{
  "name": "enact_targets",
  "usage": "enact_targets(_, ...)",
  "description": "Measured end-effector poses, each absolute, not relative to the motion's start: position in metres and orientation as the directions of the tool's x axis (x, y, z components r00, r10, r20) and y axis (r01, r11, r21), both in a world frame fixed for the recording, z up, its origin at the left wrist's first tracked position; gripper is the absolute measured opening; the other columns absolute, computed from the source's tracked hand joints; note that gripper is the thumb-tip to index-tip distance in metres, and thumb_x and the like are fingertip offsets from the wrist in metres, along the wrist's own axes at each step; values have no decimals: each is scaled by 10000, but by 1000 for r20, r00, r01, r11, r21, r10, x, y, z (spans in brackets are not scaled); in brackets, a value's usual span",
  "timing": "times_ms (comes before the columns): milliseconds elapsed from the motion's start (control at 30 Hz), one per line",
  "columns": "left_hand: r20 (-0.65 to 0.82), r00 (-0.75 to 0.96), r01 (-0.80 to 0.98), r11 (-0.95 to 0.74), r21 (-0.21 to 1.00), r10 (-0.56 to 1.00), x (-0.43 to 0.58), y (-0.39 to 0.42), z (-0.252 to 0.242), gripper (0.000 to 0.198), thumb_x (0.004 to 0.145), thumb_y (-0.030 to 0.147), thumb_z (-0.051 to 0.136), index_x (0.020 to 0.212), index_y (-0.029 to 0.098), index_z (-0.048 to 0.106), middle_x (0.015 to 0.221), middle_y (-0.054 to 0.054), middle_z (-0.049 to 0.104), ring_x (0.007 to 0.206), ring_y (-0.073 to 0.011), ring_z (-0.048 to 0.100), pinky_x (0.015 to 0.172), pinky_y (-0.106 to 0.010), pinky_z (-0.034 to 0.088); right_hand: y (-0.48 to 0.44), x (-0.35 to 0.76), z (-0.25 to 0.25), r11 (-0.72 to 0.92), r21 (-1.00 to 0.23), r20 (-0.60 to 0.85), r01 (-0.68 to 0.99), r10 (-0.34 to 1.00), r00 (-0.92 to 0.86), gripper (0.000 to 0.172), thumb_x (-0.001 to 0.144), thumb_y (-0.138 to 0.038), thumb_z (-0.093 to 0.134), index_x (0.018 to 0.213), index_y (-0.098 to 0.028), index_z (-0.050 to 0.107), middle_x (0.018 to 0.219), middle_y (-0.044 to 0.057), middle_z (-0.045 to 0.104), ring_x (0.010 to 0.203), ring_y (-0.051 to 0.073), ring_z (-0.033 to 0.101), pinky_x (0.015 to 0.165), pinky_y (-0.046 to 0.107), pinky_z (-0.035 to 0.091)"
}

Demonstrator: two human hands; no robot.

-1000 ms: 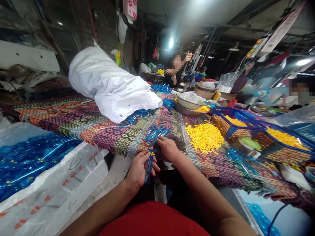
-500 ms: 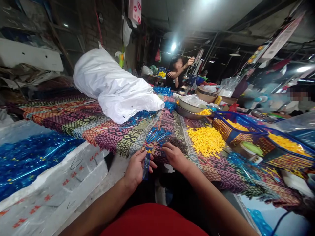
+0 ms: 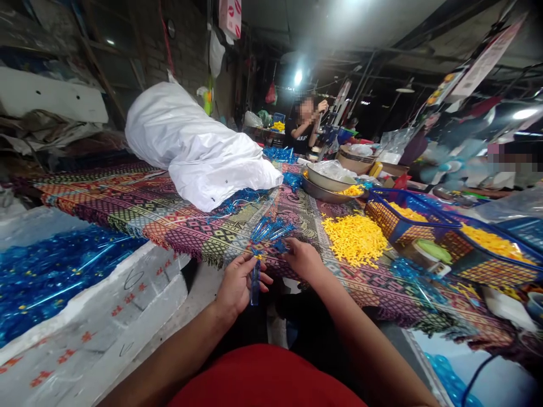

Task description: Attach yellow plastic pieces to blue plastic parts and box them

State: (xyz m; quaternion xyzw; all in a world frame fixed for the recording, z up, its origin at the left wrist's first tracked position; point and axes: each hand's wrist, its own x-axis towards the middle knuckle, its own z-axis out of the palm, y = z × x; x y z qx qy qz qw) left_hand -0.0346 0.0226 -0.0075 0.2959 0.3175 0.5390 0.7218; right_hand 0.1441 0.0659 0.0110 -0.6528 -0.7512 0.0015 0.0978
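My left hand is closed on a clear blue plastic piece with a small yellow part at its top, held upright before the table's front edge. To its right, at the cloth's edge, my right hand has its fingers pinched together. Whatever sits between those fingertips is too small to make out, though a bit of blue plastic shows just beside them. Beyond both hands a small heap of blue plastic pieces lies on the patterned cloth. A pile of small yellow parts is to the right.
A large white sack lies on the table. Blue baskets of yellow parts and metal bowls stand at right. Left below, a foam box holds blue pieces. A person sits across, and a fan spins.
My right hand has shifted slightly right, and the left with its blue piece has moved a little up and right. The person opposite has lowered an arm.
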Motion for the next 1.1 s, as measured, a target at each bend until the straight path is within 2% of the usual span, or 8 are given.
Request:
enact_targets(267,-182,245,-618,299,727,952,-34,24,-8,159,743,177,588,847,132,477,717,-10,583,502,-148,621,464,-292,527,46,143,9,395,174,161,902,892,-422,257,875,-201,423,1078,-164,575,1005,127,600,910,229,534,765,306,401)
enact_targets(500,-165,273,-629,305,715,948,-35,21,-13,197,730,160,609,891,139,497,763,-21,598,567,-185,656,546,-346,553,57,133,3,397,75,179,915,897,-404,266,886,-186,405,1074,-155,590,1001,121,628,946,214,534,821,303,410)
enact_targets(600,-148,281,-631,299,716,948,-36,20,-10,254,721,160,628,946,147,511,785,-23,606,599,-189,664,580,-356,558,61,135,5,376,-86,250,923,905,-345,279,851,-176,461,1098,-157,590,1010,119,635,947,216,555,816,316,427)
enact_targets(667,-127,274,-632,278,723,953,-36,19,-7,278,716,158,638,969,149,524,806,-30,615,625,-187,667,596,-347,559,57,138,7,365,-363,359,857,904,-233,288,816,-221,529,1092,-172,596,982,97,647,910,208,578,799,327,444)
enact_targets(733,-100,263,-633,249,733,960,-34,17,-2,288,707,156,652,973,147,542,833,-38,624,648,-183,667,600,-335,561,48,139,9,333,-716,367,613,927,-74,326,749,-269,617,1064,-185,602,930,66,664,835,190,601,747,321,467)
enact_targets(800,-81,252,-629,227,743,964,-31,15,2,283,697,160,664,961,143,562,846,-40,630,648,-178,664,588,-326,562,37,138,11,216,-946,227,243,974,17,372,671,-290,692,1018,-186,610,858,38,676,726,165,611,639,286,475)
enact_targets(933,-64,277,-619,229,751,959,-24,10,9,289,687,169,675,960,135,585,858,-53,647,626,-168,658,564,-308,560,21,132,13,-1,-972,3,-233,1000,-19,329,598,-269,752,890,-163,641,727,15,668,563,119,574,437,199,375)
enact_targets(1100,-56,306,-619,243,747,950,-21,6,11,314,681,171,682,978,136,589,893,-69,655,624,-165,655,547,-295,554,15,132,12,-92,-910,-45,-403,991,-124,308,604,-245,757,882,-165,652,743,22,684,556,116,588,463,204,422)
